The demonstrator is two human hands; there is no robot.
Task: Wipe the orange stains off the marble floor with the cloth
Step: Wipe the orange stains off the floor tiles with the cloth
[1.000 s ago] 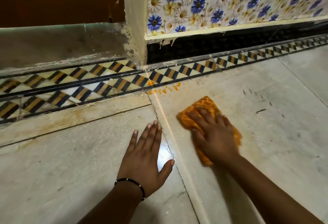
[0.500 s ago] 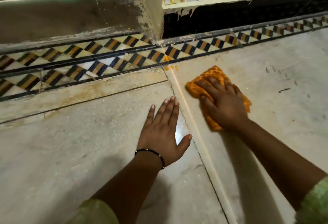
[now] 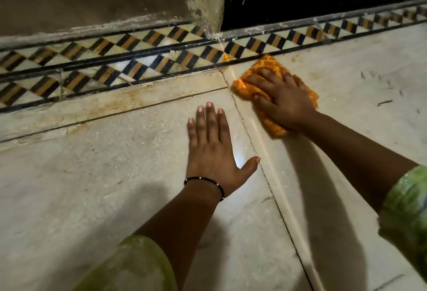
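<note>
We kept our left hand (image 3: 213, 150) flat and open on the marble floor (image 3: 97, 193) near the middle of the frame, holding nothing, most likely to prop ourselves while leaning forward. Our right hand (image 3: 280, 99), right of centre, pressed down with spread fingers on the orange cloth (image 3: 268, 65), which lay under the palm and poked out toward the patterned border (image 3: 129, 64). One small orange stain (image 3: 226, 57) sat on that border, just left of the cloth's far corner.
</note>
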